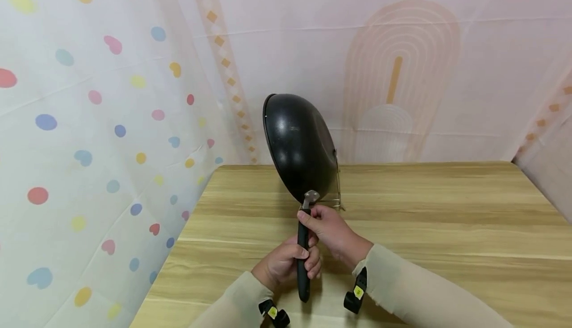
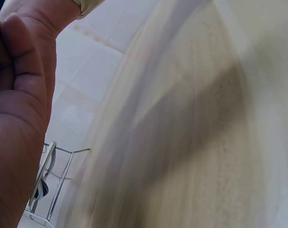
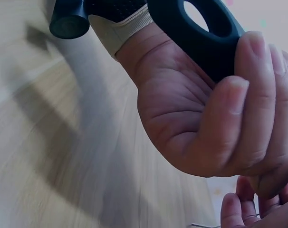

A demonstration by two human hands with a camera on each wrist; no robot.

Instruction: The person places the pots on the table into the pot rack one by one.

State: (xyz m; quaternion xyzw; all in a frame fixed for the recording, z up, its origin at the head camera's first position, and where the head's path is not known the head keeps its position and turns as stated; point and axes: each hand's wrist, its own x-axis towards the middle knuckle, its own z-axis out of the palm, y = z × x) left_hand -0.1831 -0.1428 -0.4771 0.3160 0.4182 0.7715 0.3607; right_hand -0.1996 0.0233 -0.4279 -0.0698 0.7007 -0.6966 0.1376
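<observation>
A black wok [image 1: 297, 144] is tipped up on its side, its rim to the left and its rounded underside to the right. Its long black handle [image 1: 303, 286] points toward me, joined by a metal bracket [image 1: 310, 197]. My left hand [image 1: 283, 263] grips the handle's lower half, fingers wrapped round it. Just above, close to the bracket, my right hand [image 1: 332, 231] holds the handle with the thumb on top. In the right wrist view the handle's end [image 3: 213, 28] shows a hanging hole. The wok's inside is hidden.
A thin wire rack [image 1: 338, 184] stands behind the wok, partly covered by it; the left wrist view also shows the rack [image 2: 51, 190]. Below is a wood-grain table [image 1: 447, 209]. Dotted curtain [image 1: 111, 169] hangs at the left, patterned cloth [image 1: 313, 60] at the back.
</observation>
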